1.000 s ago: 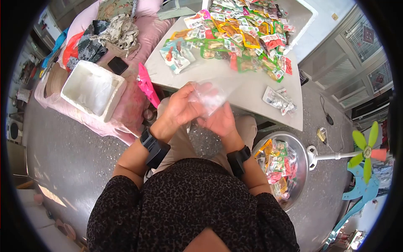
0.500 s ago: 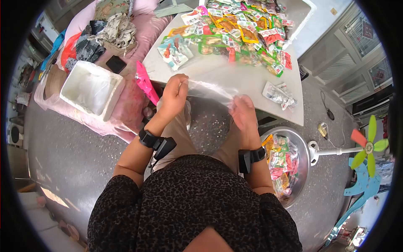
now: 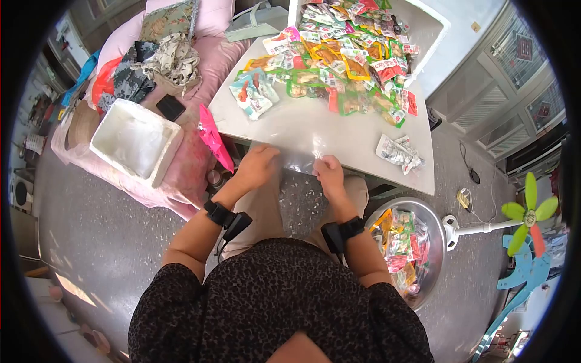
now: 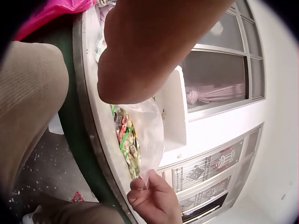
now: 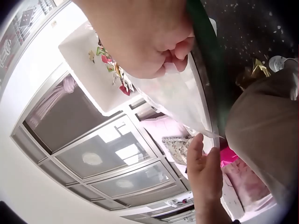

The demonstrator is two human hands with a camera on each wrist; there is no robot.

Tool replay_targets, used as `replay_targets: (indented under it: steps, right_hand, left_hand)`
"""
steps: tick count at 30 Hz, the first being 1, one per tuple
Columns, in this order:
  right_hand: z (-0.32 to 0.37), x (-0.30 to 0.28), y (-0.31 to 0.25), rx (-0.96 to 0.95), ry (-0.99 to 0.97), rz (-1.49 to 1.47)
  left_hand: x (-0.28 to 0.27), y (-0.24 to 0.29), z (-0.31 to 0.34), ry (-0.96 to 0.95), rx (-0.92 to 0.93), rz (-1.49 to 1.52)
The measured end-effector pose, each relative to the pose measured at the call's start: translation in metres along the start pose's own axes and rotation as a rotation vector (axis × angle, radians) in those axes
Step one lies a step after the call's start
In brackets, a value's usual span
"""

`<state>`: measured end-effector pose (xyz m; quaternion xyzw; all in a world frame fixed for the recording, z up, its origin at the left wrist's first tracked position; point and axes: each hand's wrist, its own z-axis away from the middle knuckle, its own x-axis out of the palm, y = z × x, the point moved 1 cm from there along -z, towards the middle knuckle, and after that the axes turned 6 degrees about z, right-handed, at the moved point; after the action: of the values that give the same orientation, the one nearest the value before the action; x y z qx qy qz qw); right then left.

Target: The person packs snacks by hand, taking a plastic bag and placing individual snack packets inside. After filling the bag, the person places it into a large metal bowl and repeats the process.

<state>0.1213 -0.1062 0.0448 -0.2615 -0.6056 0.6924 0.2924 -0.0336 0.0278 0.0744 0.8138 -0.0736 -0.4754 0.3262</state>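
A clear plastic bag (image 3: 296,158) stretches between my two hands over the near table edge. My left hand (image 3: 257,164) holds one side of it; in the right wrist view that hand's fingertips are at the bag's corner. On the other side, my right hand (image 3: 330,174) pinches the film between thumb and curled fingers, plain in the left wrist view, where the bag (image 4: 150,135) hangs pale and see-through. Beyond the hands, many colourful sealed food packets (image 3: 339,66) are heaped on the white table (image 3: 357,142). Several pale packets (image 3: 399,152) lie apart near its right corner.
A metal basin (image 3: 437,242) of packets stands on the floor at right, beside a fan (image 3: 530,218). At left, a white foam box (image 3: 136,139) and a phone (image 3: 170,107) rest on a pink bed. A bright pink bag (image 3: 213,138) hangs by the table's left edge.
The bag was gathered between close hands, then drawn wide and held up. Now the hands are nearer each other and the bag is spread between them at the table edge.
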Motion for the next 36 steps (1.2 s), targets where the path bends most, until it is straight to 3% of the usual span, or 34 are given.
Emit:
replay_targets:
  steps: [7,10,11,14,17,25,31,34,36]
  right_hand:
    - [-0.007,0.031,0.024,-0.187,-0.012,0.278]
    - [-0.002,0.036,0.023,-0.275,-0.116,0.143]
    - [0.0,0.032,0.02,-0.28,-0.193,0.224]
    - [0.006,0.032,0.017,-0.211,-0.252,0.06]
    - [0.01,0.024,0.003,0.053,-0.272,-0.026]
    - [0.009,0.017,0.007,0.128,-0.425,-0.232]
    - [0.012,0.015,0.008,0.171,-0.51,-0.41]
    - [0.01,0.016,0.006,0.15,-0.491,-0.216]
    - [0.009,0.02,-0.001,0.151,-0.434,-0.089]
  left_hand:
    - [0.05,0.015,-0.023,-0.001,-0.327,0.716]
    - [0.06,0.011,-0.025,0.024,-0.339,0.678]
    - [0.062,0.011,-0.023,0.009,-0.36,0.7]
    - [0.058,0.014,-0.018,-0.037,-0.428,0.831]
    - [0.061,0.009,-0.014,-0.081,-0.513,1.078]
    - [0.046,0.022,-0.007,-0.235,-0.715,1.613]
    - [0.044,0.025,-0.002,-0.265,-0.698,1.678]
    - [0.05,0.026,-0.002,-0.2,-0.69,1.359]
    - [0.045,0.029,-0.004,-0.159,-0.496,0.848]
